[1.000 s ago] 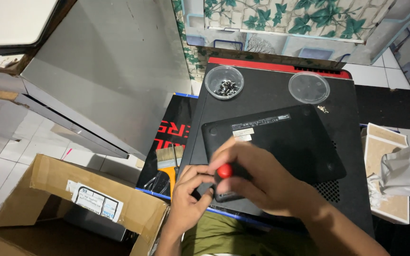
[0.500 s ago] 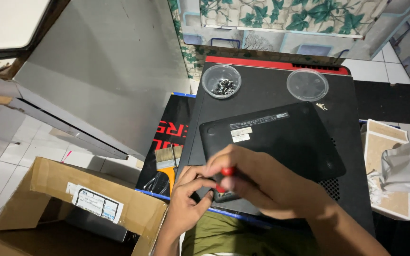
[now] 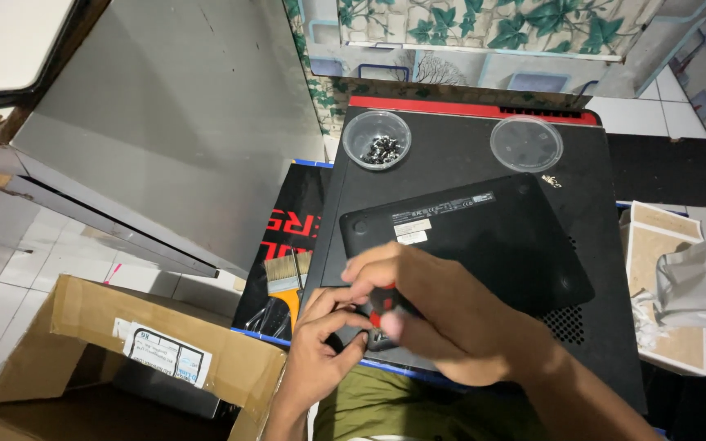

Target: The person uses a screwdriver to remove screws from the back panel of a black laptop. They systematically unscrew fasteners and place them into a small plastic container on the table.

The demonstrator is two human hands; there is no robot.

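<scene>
Screwdriver (image 3: 382,304) tip hidden under fingers (image 3: 386,327), cardboard box (image 3: 124,367) cut off — bottom edge

Open black surface (image 3: 451,167) between screw dish (image 3: 377,140) and empty dish (image 3: 526,144); cardboard box (image 3: 124,351) crowds my left hand (image 3: 324,347).

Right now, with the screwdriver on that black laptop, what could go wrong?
The red-handled screwdriver is hidden under the right hand, so its tip might slip and scratch the small black laptop. A loosened screw could roll off, since the dish of screws and the empty dish sit at the far edge. The laptop rests on a bigger black laptop and may slide.
</scene>
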